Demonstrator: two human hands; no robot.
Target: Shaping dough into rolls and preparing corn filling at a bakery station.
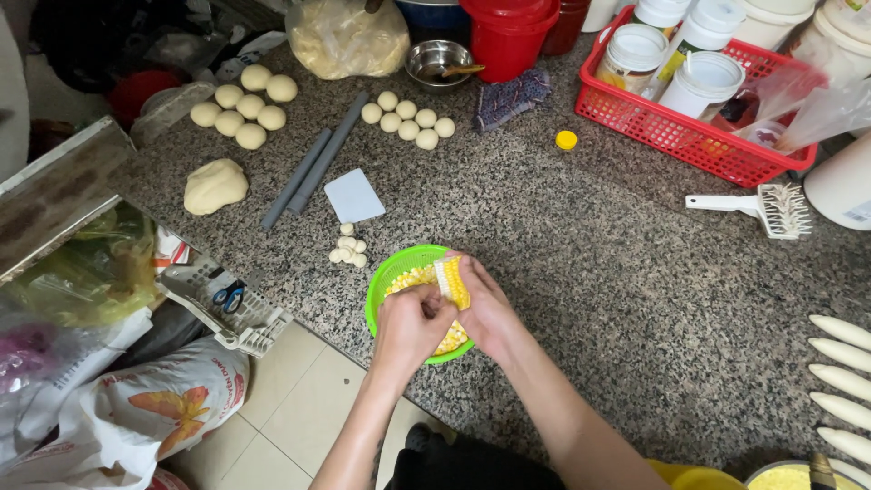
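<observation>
A single camera worn on the person's head looks steeply down over a speckled stone counter (pixel 581 236), close enough that both forearms rise from the bottom edge and the hands meet near the middle. It faces toward the far side of the counter, where a red basket (pixel 689 136) sits, and the tiled floor (pixel 272 408) shows at lower left. The edges seem slightly stretched, perhaps by a wide lens.

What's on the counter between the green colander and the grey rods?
Head view: a cluster of small dough pieces and a pale flat scraper card lie between the green colander and the grey rods.
</observation>
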